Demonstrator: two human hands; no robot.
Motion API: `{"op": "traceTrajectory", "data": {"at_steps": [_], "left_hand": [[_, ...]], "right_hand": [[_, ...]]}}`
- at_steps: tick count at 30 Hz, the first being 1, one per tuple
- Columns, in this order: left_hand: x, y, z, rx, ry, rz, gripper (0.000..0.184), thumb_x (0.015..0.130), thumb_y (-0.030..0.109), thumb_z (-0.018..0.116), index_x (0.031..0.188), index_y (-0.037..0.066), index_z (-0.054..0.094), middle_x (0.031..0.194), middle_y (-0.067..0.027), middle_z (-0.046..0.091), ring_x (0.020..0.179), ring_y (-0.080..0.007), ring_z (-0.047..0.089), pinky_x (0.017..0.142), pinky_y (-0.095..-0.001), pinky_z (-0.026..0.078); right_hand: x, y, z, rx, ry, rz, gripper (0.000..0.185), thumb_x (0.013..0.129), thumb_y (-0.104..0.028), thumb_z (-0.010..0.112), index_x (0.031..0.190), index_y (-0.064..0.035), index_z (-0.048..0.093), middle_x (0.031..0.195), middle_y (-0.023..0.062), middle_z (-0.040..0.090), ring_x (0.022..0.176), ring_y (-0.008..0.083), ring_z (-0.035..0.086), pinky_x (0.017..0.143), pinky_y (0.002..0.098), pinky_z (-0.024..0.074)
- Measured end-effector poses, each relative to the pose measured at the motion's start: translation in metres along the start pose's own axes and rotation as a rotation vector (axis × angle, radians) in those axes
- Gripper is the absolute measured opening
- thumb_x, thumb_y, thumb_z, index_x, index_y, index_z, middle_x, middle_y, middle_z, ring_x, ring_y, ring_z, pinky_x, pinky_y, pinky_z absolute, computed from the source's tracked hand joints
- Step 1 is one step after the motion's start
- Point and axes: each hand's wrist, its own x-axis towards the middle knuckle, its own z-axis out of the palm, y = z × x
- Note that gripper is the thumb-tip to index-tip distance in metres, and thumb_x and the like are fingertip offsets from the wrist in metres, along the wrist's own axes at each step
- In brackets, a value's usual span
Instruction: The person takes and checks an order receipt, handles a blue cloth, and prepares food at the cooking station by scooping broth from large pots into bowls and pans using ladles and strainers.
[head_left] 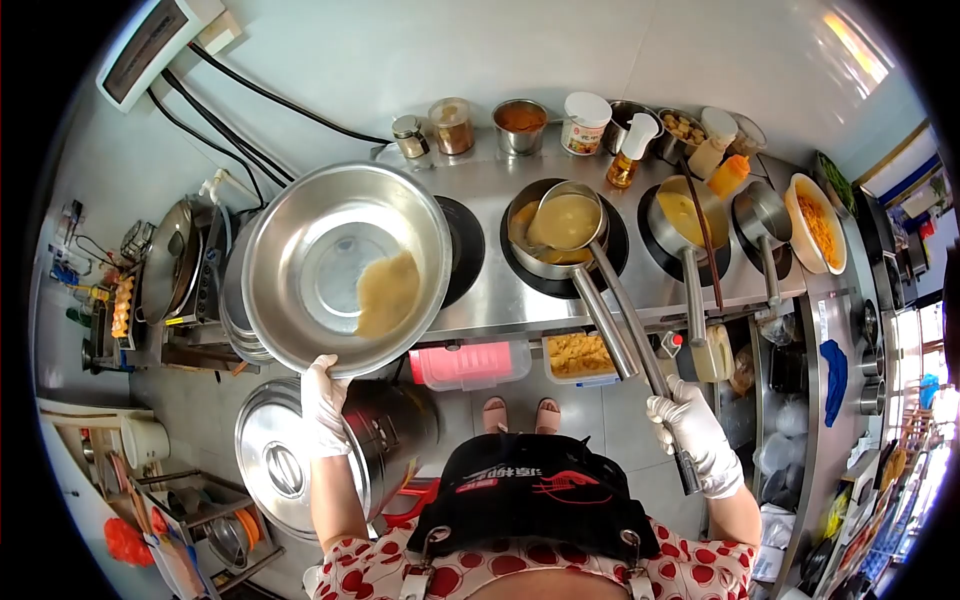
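Observation:
A wide stainless steel basin [272,262] is tilted, with cloudy tan liquid pooled on its right side. My left hand [325,408], in a white glove, grips its near rim. My right hand [697,435], also gloved, is closed around the long handle of a metal ladle [636,335]. The ladle's bowl, full of tan broth, is over a saucepan [556,271] on a black burner; whether it touches the pan is unclear. More broth shows in the pan. That pan's own handle points towards me, just left of the ladle's handle.
Right of the ladle stand a saucepan [690,222] of yellow liquid with chopsticks across it, and another small saucepan [768,225]. Seasoning jars and a sauce bottle [632,152] line the wall. Below left is a large lidded pot [285,462]; open bins [582,355] sit under the counter.

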Motion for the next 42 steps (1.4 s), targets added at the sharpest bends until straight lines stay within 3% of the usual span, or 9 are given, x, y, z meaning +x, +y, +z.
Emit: {"op": "traceTrajectory", "data": {"at_steps": [8,20,23,29,32,36,39,40,42], "left_hand": [[0.007,-0.002,-0.006,-0.007,-0.002,-0.018,0.024,0.082,-0.003,0.047,0.106,-0.007,0.046,0.104,-0.0176,0.056,0.095,-0.0326,0.061,0.083,-0.0448,0.057],[0.021,-0.015,0.005,-0.008,0.020,-0.034,0.030,0.082,-0.005,0.046,0.111,-0.007,0.044,0.110,-0.0182,0.054,0.102,-0.0339,0.058,0.088,-0.0482,0.054],[0.025,-0.021,0.011,-0.017,0.014,-0.030,0.030,0.082,-0.005,0.046,0.111,-0.008,0.043,0.111,-0.0201,0.053,0.102,-0.0352,0.057,0.088,-0.0488,0.054],[0.034,-0.028,0.013,0.010,0.030,-0.052,0.029,0.082,-0.004,0.047,0.110,-0.008,0.043,0.110,-0.0199,0.053,0.102,-0.0356,0.057,0.090,-0.0487,0.052],[0.039,-0.032,0.014,0.008,0.022,-0.076,0.031,0.082,-0.004,0.046,0.113,-0.007,0.042,0.115,-0.0182,0.052,0.105,-0.0343,0.056,0.090,-0.0477,0.052],[0.035,-0.035,0.021,0.004,0.030,-0.054,0.030,0.083,-0.003,0.043,0.113,-0.007,0.044,0.116,-0.0187,0.052,0.106,-0.0344,0.055,0.090,-0.0506,0.051],[0.036,-0.037,0.023,-0.021,0.044,-0.063,0.032,0.083,-0.005,0.042,0.115,-0.007,0.042,0.117,-0.0199,0.051,0.106,-0.0354,0.055,0.090,-0.0513,0.052],[0.036,-0.037,0.024,-0.031,0.042,-0.066,0.032,0.083,-0.005,0.041,0.115,-0.008,0.041,0.117,-0.0203,0.051,0.106,-0.0357,0.055,0.090,-0.0514,0.052],[0.037,-0.038,0.026,-0.027,0.035,-0.070,0.033,0.083,-0.005,0.041,0.116,-0.008,0.040,0.117,-0.0211,0.050,0.106,-0.0361,0.055,0.089,-0.0511,0.053]], "right_hand": [[-0.002,0.005,0.005,-0.133,0.034,-0.052,0.010,0.089,-0.008,0.054,0.089,-0.0021,0.046,0.063,0.0010,0.049,0.041,0.0088,0.044,0.036,0.0237,0.0363],[0.007,0.024,0.004,-0.279,0.182,-0.107,0.044,0.089,-0.010,0.057,0.126,0.0074,0.042,0.062,0.0002,0.050,0.045,0.0069,0.046,0.040,0.0247,0.0374],[0.011,0.028,0.002,-0.346,0.204,-0.105,0.048,0.087,-0.009,0.059,0.128,0.0081,0.041,0.060,0.0044,0.051,0.047,0.0102,0.050,0.043,0.0277,0.0410],[0.033,0.068,-0.015,-0.782,0.354,-0.548,0.056,0.080,-0.007,0.061,0.130,0.0065,0.041,0.062,0.0185,0.057,0.057,0.0331,0.061,0.052,0.0366,0.0476],[0.027,0.062,-0.014,-1.008,0.384,-0.453,0.061,0.078,-0.008,0.062,0.133,0.0039,0.039,0.073,0.0213,0.062,0.062,0.0374,0.061,0.054,0.0398,0.0489],[0.034,0.078,-0.023,-1.202,0.477,-0.576,0.072,0.074,-0.009,0.065,0.139,-0.0014,0.034,0.085,0.0222,0.062,0.060,0.0360,0.061,0.055,0.0427,0.0502],[0.033,0.079,-0.025,-1.202,0.492,-0.570,0.072,0.074,-0.009,0.064,0.139,-0.0010,0.035,0.080,0.0221,0.062,0.061,0.0380,0.060,0.055,0.0435,0.0500],[0.038,0.085,-0.030,-1.158,0.499,-0.693,0.062,0.078,-0.007,0.061,0.136,0.0000,0.039,0.067,0.0136,0.059,0.047,0.0284,0.057,0.046,0.0366,0.0468],[0.022,0.054,-0.013,-0.550,0.287,-0.392,0.054,0.082,-0.006,0.058,0.133,0.0004,0.042,0.061,0.0058,0.053,0.041,0.0187,0.049,0.040,0.0301,0.0413]]}}
